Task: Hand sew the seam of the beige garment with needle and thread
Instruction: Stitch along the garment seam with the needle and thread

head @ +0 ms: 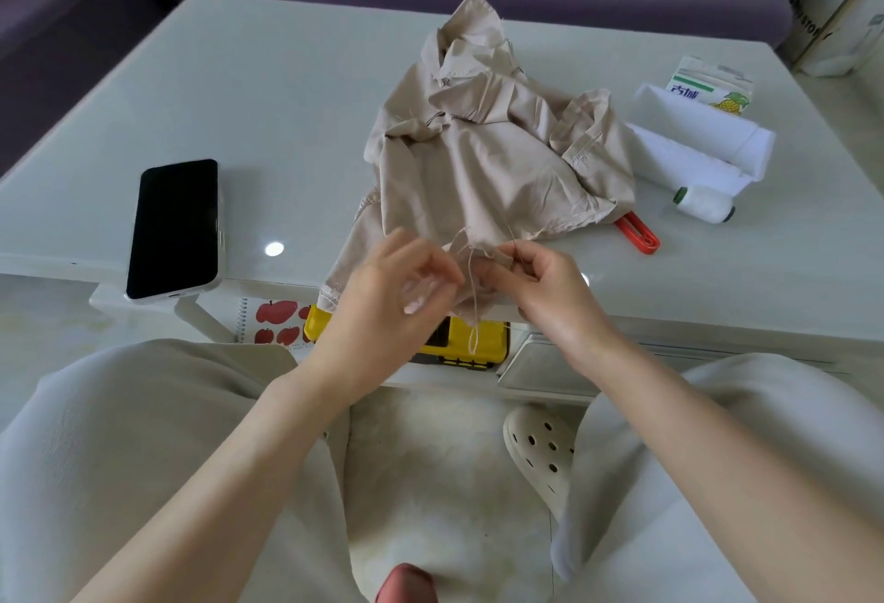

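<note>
A seated person works at the near edge of a pale table [296,90], both bare hands raised over the rim. The beige garment [478,157] lies crumpled on the tabletop right of centre, its near hem drawn over the edge toward the hands, one stitched corner hanging down on the left.

The right hand [550,287] is curled closed, thumb and forefinger pinching the hem; a thin dark sliver at its fingertips looks like the needle [514,248], though it is too small to be sure. The left hand [387,296] is blurred, fingers loosely bent beside the same fold of cloth; whether it grips anything cannot be told. A pale thread [473,310] hangs from the hem between the two hands, ending in a small loop in front of a yellow box [483,344] under the table.

A black phone [174,229] lies face up at the table's left, overhanging the edge. Just beside the garment on the right a red tool [638,232] pokes out from under the cloth; a white spool [703,204] rests nearby, and beyond it a white tray [698,138] and a carton [712,86]. An apple-print notebook [272,320] shows beneath the table, and a cream clog [540,449] sits on the floor between the person's knees.
</note>
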The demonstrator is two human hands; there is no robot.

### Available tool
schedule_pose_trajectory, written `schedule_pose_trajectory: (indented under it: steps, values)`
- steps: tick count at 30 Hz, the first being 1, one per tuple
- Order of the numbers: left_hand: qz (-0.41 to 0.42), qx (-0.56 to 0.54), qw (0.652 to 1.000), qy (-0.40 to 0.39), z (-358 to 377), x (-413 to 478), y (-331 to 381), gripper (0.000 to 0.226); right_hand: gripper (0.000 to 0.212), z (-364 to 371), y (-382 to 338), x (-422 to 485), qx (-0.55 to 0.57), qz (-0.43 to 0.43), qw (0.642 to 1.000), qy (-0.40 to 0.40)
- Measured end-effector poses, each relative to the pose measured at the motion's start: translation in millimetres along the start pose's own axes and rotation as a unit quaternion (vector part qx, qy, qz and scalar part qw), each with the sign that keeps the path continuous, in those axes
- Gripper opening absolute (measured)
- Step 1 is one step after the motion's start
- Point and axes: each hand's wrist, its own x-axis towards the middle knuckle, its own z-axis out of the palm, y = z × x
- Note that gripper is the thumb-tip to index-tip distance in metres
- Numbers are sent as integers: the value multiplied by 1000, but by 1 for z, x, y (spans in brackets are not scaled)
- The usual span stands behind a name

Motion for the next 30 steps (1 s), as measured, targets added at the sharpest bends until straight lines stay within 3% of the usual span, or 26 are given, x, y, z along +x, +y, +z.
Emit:
schedule_pose_trajectory:
  steps: [5,12,17,23,30]
  values:
    - [-66,-13,995,78,1,2,-2,15,3,0,-3,-2,-20,3,999,-25]
    - [-65,-31,996,47,3,1,-1,10,9,0,-3,-3,-20,12,999,-48]
    - [-117,-186,975,43,2,2,-4,35,9,0,-4,-4,-25,16,998,-52]
    - [-94,-128,986,58,5,5,-5,12,10,1,-2,-4,-21,19,998,-54]
    - [-121,-170,973,97,6,8,-11,17,22,-9,-5,-1,-10,-104,994,-27]
